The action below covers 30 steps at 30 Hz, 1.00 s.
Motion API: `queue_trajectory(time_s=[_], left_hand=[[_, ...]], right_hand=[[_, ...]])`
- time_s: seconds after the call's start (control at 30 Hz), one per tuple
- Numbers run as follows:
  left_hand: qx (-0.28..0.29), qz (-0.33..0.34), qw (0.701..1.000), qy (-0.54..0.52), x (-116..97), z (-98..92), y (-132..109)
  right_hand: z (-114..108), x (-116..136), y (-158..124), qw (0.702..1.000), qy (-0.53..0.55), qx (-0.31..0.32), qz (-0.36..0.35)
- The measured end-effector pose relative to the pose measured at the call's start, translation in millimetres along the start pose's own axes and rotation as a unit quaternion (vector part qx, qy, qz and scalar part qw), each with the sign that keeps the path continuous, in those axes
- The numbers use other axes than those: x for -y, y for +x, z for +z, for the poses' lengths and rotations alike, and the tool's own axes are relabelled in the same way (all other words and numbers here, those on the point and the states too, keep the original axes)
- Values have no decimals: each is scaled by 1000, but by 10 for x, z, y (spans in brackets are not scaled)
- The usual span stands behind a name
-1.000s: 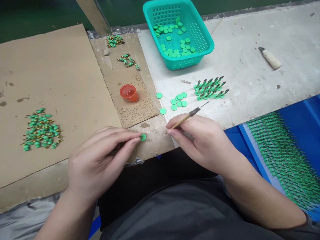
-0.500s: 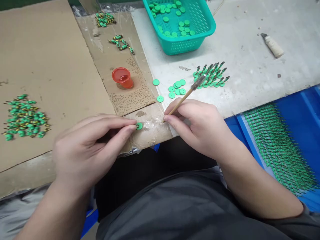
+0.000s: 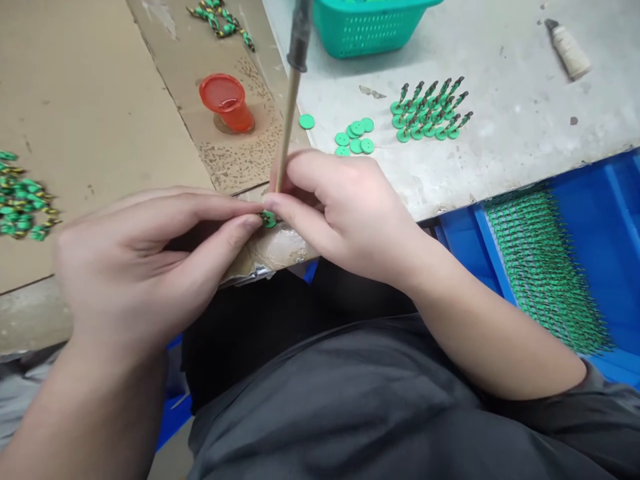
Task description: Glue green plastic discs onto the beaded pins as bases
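Over the near edge of the brown cardboard sheet [image 3: 100, 100], my left hand [image 3: 150, 267] pinches the small green plastic disc [image 3: 269, 219]. My right hand [image 3: 345, 213] has its fingers clamped on a thin wooden brush [image 3: 289, 113] beside it. Light, stiff, slippery, I'd judge: grip its rim.

Single head-worn camera, facing forward and down across lap onto near edge of grey worktable [image 3: 500, 153]. Close on left hand [image 3: 130, 267] and right hand [image 3: 345, 207], mid-frame. Far teal plastic basket [image 3: 370, 33] cropped at top; view apparently rolled slightly.
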<state>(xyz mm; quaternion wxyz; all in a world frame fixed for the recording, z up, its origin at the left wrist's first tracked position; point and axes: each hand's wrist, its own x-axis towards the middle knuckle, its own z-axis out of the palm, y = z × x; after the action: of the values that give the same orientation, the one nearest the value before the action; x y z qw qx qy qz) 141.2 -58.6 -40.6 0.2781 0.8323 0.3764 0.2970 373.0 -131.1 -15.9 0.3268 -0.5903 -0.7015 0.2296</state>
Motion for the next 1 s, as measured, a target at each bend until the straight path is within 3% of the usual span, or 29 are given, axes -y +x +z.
queue_trajectory(time_s=[0.67, 1.0], left_hand=[[-7, 16, 1000, -8, -31, -16, 7], [-21, 57, 998, 0, -78, -9, 57]], right_hand=[[51, 68, 57, 999, 1, 41, -18], [93, 104, 26, 999, -50, 12, 4]])
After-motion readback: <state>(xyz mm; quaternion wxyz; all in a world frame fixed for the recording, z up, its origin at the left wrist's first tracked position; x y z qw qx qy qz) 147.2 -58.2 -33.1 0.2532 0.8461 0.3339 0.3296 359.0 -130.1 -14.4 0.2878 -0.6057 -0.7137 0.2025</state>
